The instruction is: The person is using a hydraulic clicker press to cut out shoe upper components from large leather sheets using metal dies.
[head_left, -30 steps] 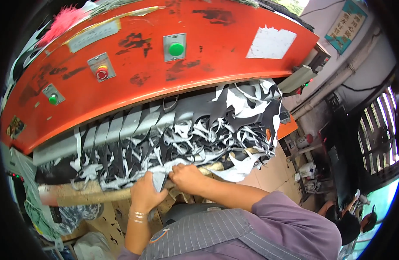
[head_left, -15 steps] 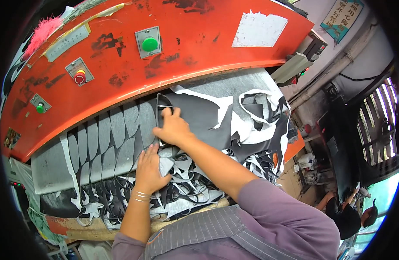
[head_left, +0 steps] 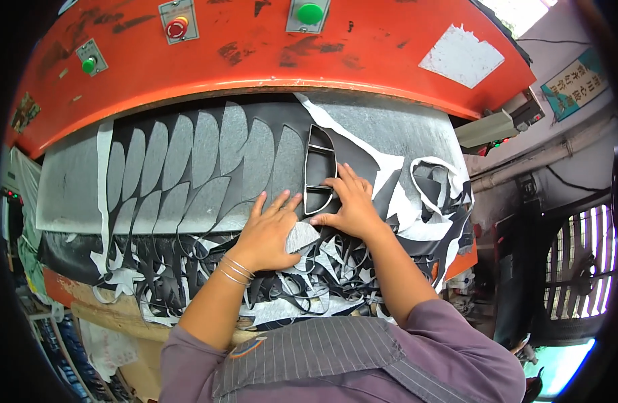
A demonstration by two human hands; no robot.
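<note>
My right hand (head_left: 355, 209) is at a metal cutting die (head_left: 306, 171), a half-leaf-shaped frame with crossbars standing on a dark sheet (head_left: 272, 115). Its index finger reaches over the die's curved edge, with the thumb by the lower end. My left hand (head_left: 272, 232) lies flat, fingers stretched, on the sheet's near part just left of the die. Between that hand's thumb and forefinger shows a pale grey cut piece (head_left: 302, 236); whether the palm presses on it I cannot tell. Left of the die, rows of leaf-shaped holes in the sheet show the grey cutting board (head_left: 70, 181) beneath.
Beyond the board rises a red-orange press beam (head_left: 255, 57) with a red button (head_left: 177, 27) and green buttons (head_left: 310, 13). Tangled black and white scraps (head_left: 309, 285) hang along the near edge. A crumpled white-edged offcut (head_left: 430, 191) lies at the right.
The view has turned and shifted. My right hand has moved from the die's upper part to its lower right side. My left hand remains flat near the die's lower end.
</note>
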